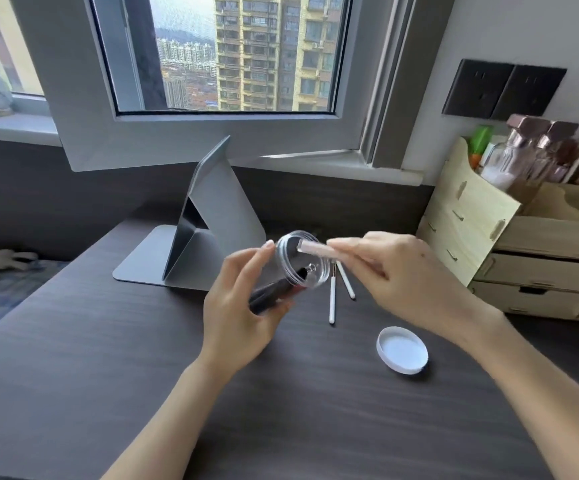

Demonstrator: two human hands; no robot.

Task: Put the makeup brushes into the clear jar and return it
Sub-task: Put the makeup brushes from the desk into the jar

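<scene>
Two hands loading a jar above a dark desk

Head camera, looking down: the left hand point(238, 306) wraps closed around a clear plastic jar point(293, 268), holding it tilted above the dark wood-grain desk point(73, 358), its open mouth facing the right hand point(409, 271). Dark brush handles already lie inside. The right hand's fingertips pinch a pale pink, clear-capped makeup brush point(316, 251), its end at the jar's rim. Two slim white-handled brushes point(337, 292) rest on the desk just behind the jar (their tips are hidden). A round white lid point(402, 353) lies upside down nearer the camera, to the right. Behind stand a grey folding stand point(208, 223) and a pale wooden drawer organiser point(510, 237).
</scene>
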